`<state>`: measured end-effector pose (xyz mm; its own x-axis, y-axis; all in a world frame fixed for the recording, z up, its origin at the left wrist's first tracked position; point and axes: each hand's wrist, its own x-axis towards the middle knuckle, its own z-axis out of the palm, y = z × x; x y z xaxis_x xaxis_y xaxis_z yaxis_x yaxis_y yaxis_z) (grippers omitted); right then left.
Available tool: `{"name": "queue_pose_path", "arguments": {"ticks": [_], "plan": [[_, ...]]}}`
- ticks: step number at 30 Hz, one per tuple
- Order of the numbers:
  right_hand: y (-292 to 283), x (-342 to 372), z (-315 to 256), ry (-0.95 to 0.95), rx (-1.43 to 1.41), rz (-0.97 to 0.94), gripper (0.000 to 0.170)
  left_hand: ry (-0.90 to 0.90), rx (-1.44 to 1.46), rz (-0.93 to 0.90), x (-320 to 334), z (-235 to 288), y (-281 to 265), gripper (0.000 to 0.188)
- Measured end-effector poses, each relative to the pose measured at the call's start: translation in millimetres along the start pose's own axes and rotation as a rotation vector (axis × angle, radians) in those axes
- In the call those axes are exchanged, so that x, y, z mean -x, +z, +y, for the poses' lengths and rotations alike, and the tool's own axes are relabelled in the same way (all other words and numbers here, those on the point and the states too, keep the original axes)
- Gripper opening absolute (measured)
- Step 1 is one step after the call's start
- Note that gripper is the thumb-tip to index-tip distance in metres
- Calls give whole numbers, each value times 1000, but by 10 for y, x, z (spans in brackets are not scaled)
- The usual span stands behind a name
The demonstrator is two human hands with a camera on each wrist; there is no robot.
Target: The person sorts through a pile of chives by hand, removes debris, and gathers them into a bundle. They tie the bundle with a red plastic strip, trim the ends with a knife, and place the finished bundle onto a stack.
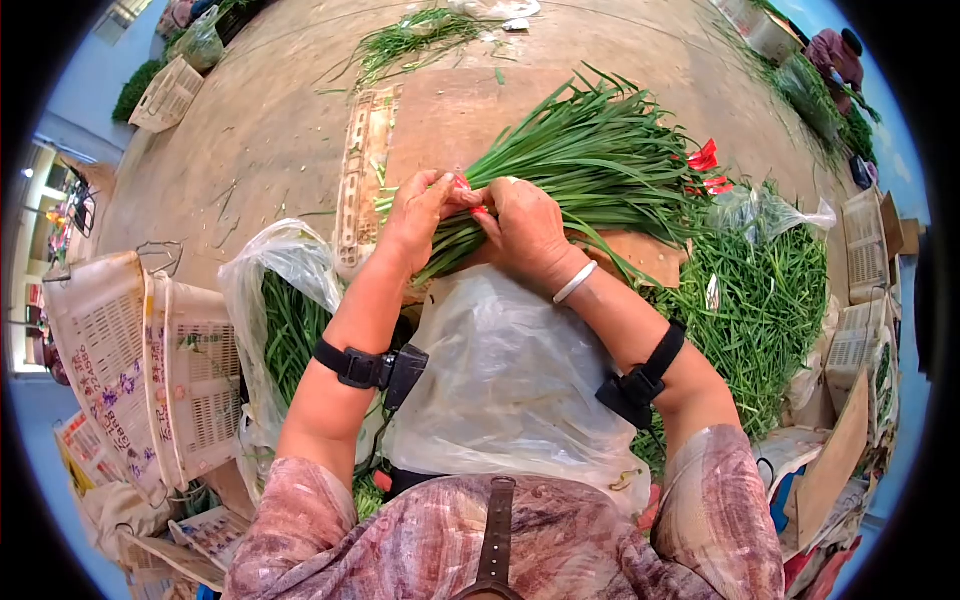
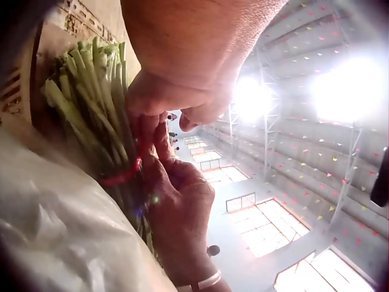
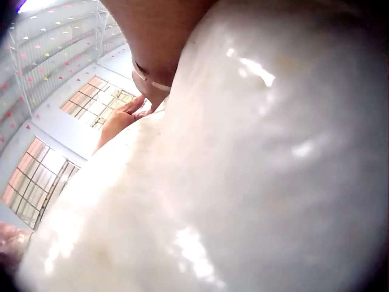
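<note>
A bundle of long green stalks (image 1: 590,150) lies across a board, leaves to the upper right, cut ends to the lower left. Around its stems (image 2: 91,115) runs a red tie (image 2: 124,174). My left hand (image 1: 425,210) and right hand (image 1: 525,222) meet over the stems, fingertips pinching the red tie between them. In the left wrist view the left hand (image 2: 176,97) is above and the right hand (image 2: 182,210) below, both at the tie. The right wrist view shows mostly plastic, with part of the right hand (image 3: 152,91); the fingertips there are unclear.
Clear plastic (image 1: 510,370) covers the lap. Loose greens (image 1: 750,310) are heaped at the right, with red ties (image 1: 704,156) near the leaves. A bag of greens (image 1: 290,310) and white crates (image 1: 200,380) stand left. A person (image 1: 835,62) is far right; loose stalks (image 1: 415,40) lie ahead.
</note>
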<state>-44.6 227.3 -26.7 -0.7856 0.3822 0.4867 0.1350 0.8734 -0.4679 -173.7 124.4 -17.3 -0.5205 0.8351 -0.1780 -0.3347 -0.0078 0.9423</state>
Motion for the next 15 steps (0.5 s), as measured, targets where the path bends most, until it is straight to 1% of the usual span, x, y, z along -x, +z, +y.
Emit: {"name": "queue_pose_path", "arguments": {"ticks": [2,4,5,7,8,10,11,12,14,15], "plan": [[30,13,26,-18,5,7,22,-6,9,-3,-31,1,-27,20],[28,21,55,-36,8,13,19,-38,78,-137,-76,18,-101,23],[6,19,66,-40,-5,-11,17,-38,79,-134,-48,71,-80,23],[-21,-1,81,-47,-18,-34,15,-26,-8,172,10,227,16,38],[-28,-6,86,-43,-28,-53,13,-26,-7,172,-44,174,0,38],[-23,1,102,-36,-39,-79,12,426,-727,306,-182,8,-56,56],[-22,-5,110,-21,-63,-85,11,388,-786,253,-175,36,-3,58],[-19,-17,117,-6,-85,-92,10,388,-784,256,-183,35,2,58],[-46,-39,128,2,-122,-114,10,263,-781,160,-215,32,19,53],[-68,-40,135,13,-158,-137,11,347,-758,238,-218,13,35,39]]}}
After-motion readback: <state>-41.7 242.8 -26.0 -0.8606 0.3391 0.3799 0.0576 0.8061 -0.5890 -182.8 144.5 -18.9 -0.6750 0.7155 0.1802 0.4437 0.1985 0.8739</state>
